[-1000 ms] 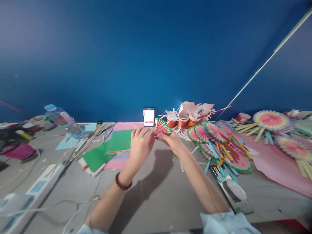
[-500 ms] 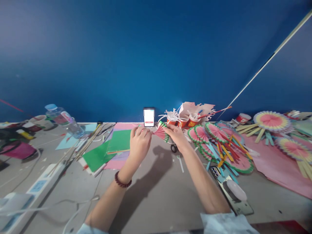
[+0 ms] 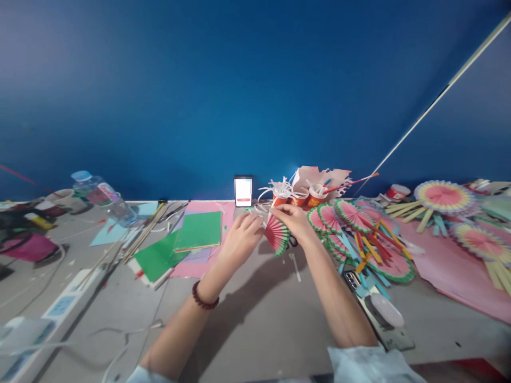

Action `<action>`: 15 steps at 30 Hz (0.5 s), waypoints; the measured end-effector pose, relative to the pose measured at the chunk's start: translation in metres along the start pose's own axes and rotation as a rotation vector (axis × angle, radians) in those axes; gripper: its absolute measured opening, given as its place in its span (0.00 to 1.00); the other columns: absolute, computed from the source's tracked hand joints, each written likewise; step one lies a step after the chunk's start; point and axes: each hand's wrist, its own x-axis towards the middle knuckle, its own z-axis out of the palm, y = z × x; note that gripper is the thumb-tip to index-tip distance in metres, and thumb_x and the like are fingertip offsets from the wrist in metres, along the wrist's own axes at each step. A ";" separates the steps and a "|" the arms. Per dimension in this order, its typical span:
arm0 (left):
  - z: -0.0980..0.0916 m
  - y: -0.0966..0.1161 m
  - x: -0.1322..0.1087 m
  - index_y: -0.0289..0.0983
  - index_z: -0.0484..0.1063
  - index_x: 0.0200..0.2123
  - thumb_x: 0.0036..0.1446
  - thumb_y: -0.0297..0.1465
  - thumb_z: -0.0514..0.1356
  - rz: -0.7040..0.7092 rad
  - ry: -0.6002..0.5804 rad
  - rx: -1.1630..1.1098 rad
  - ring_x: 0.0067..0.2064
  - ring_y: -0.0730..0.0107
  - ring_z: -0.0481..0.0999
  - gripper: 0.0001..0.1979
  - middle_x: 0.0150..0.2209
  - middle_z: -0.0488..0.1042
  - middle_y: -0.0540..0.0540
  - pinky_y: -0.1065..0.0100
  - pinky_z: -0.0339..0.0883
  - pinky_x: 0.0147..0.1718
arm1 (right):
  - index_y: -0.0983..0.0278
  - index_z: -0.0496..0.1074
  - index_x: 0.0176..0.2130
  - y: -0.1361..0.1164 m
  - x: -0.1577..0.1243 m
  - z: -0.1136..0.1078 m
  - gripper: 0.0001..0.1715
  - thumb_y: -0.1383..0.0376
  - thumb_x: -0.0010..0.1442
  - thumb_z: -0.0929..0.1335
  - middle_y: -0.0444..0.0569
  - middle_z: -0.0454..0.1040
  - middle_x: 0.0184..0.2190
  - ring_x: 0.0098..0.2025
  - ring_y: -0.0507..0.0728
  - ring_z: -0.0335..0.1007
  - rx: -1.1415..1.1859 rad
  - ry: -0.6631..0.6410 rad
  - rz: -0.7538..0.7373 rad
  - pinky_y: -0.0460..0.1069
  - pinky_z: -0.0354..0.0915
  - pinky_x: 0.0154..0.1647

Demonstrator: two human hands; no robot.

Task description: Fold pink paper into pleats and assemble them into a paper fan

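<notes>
A pleated paper fan (image 3: 276,235), pink with a green edge, is spread between my hands above the table. My left hand (image 3: 243,236), with a dark beaded bracelet on its wrist, is closed at the fan's narrow end. From the other side, my right hand (image 3: 294,222) pinches near the fan's upper edge with thumb and fingers together. A thin white strip shows close to those fingertips; whether it is held I cannot make out. Black scissor handles (image 3: 293,241) lie partly hidden behind the fan.
A lit phone (image 3: 243,192) leans on the blue wall. Red cups (image 3: 315,198) hold white strips. Finished paper fans (image 3: 361,223) are piled to the right, near another phone (image 3: 379,314). Green paper (image 3: 198,230), thin sticks, a bottle (image 3: 106,197) and a power strip (image 3: 59,314) lie left.
The fan has swung from pointing sideways to hanging downward and is spread wider. My left hand has moved right and slightly down; my right fingers have shifted to the fan's upper edge.
</notes>
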 end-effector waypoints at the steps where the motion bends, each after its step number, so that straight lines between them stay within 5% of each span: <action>1: 0.001 0.002 0.000 0.36 0.73 0.31 0.58 0.23 0.57 0.017 -0.001 -0.002 0.48 0.61 0.71 0.06 0.41 0.74 0.44 0.57 0.65 0.51 | 0.65 0.76 0.28 0.000 0.000 0.000 0.19 0.52 0.45 0.73 0.43 0.74 0.24 0.29 0.54 0.67 0.003 -0.006 -0.002 0.49 0.61 0.36; 8: 0.004 0.009 0.001 0.36 0.73 0.31 0.58 0.23 0.58 0.061 0.008 -0.027 0.46 0.63 0.71 0.06 0.39 0.74 0.44 0.58 0.66 0.49 | 0.65 0.75 0.27 0.001 0.000 -0.001 0.16 0.54 0.45 0.73 0.41 0.70 0.22 0.28 0.52 0.63 -0.009 -0.024 0.008 0.48 0.59 0.34; 15: 0.005 -0.005 -0.005 0.36 0.73 0.29 0.59 0.23 0.56 -0.013 -0.027 -0.031 0.34 0.66 0.70 0.09 0.30 0.71 0.46 0.65 0.63 0.32 | 0.63 0.73 0.30 -0.006 0.001 -0.004 0.13 0.57 0.47 0.71 0.44 0.73 0.28 0.33 0.54 0.68 0.034 0.033 -0.024 0.49 0.62 0.40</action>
